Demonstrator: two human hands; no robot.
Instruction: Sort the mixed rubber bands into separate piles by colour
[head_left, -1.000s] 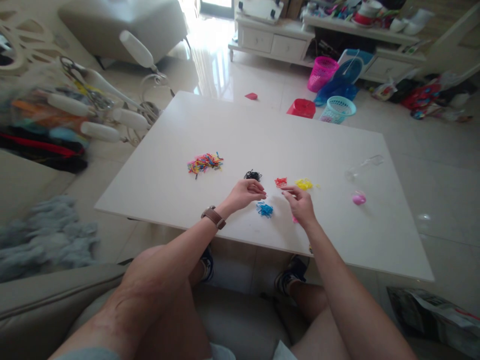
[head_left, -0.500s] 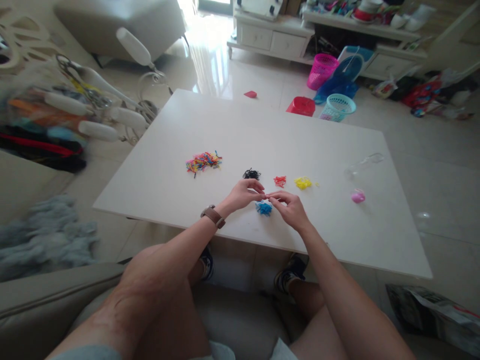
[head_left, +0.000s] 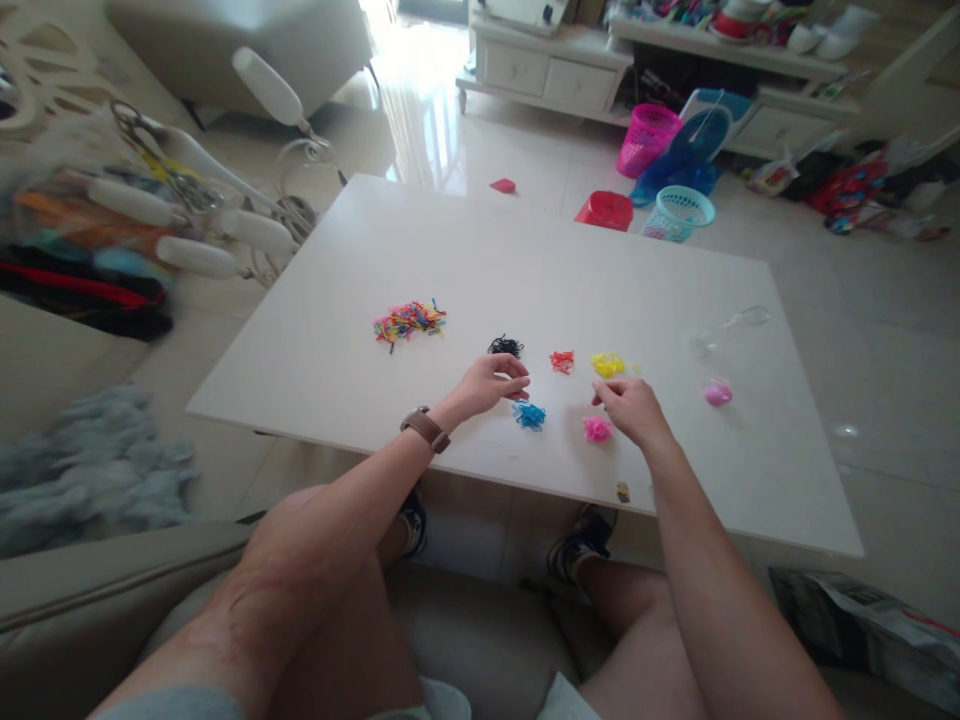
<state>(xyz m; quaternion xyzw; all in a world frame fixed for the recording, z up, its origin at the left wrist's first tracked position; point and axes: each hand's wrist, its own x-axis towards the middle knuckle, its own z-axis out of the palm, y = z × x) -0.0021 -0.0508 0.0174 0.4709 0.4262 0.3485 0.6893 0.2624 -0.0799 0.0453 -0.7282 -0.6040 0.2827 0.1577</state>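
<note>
Small rubber bands lie in colour piles on the white table. My left hand (head_left: pixel 495 383) has fingers curled in a pinch between the black pile (head_left: pixel 505 346) and the blue pile (head_left: pixel 530 416); whatever it holds is too small to see. My right hand (head_left: pixel 628 405) is also pinched, just above the pink pile (head_left: pixel 598 430), its hold unclear. Beyond the hands lie a red pile (head_left: pixel 562 361) and a yellow pile (head_left: pixel 607 365). To the left is a larger mixed pile (head_left: pixel 410 321) of many colours.
On the right of the white table (head_left: pixel 450 245) lie a pink rounded object (head_left: pixel 718 393) and a clear object (head_left: pixel 742 318). A small sticker (head_left: pixel 622 492) is at the near edge. Baskets, including a light blue one (head_left: pixel 679 213), stand on the floor beyond.
My hands were together above the blue pile with a small pinkish thing at the fingertips. My right hand has moved right, uncovering the pink pile; the left has barely moved.
</note>
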